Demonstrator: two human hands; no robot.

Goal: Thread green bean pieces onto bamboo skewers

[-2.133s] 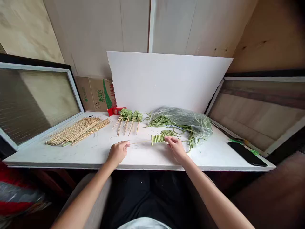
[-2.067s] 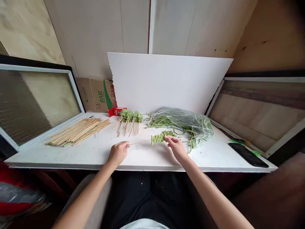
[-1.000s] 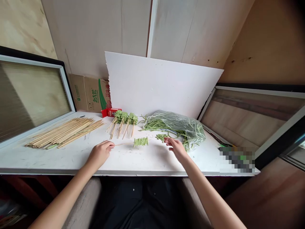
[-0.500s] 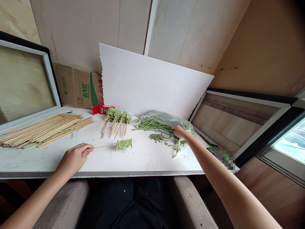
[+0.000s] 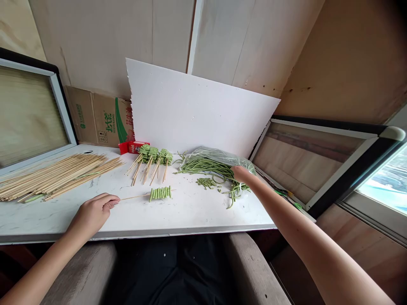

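The left hand pinches a thin stick, and folded beans sit on it, over the table. The right hand is at the long beans beside the plastic bag; its grip is hidden, so I cannot tell what it holds. The step seems to be picking out one bean; the next move probably calls for a gentle pull.
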